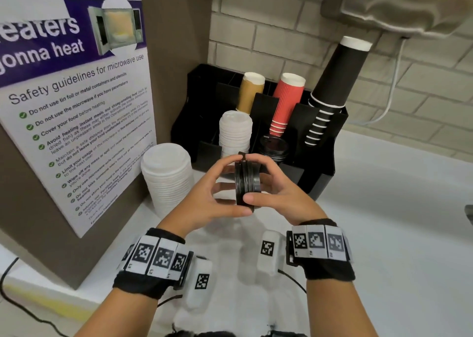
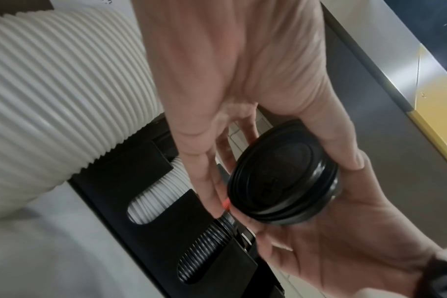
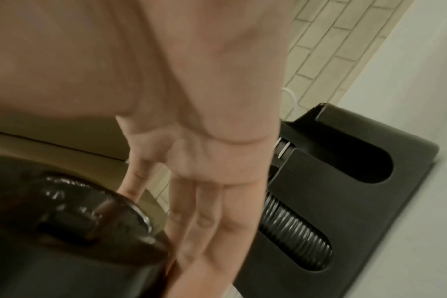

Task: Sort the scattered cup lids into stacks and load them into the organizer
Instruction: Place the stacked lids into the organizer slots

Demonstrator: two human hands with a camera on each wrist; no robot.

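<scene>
A small stack of black lids stands on edge above the white counter, just in front of the black organizer. My left hand grips its left side and my right hand grips its right side, thumbs below and fingertips on top. The left wrist view shows the domed top of the black lids pinched between the fingers. The organizer's front slots hold a stack of white lids and a stack of black lids. A tall stack of larger white lids stands on the counter at the left.
Brown cups, red cups and black cups lean in the organizer's rear slots. A poster on a brown panel walls off the left. A white cable hangs on the brick wall. The counter stretches right.
</scene>
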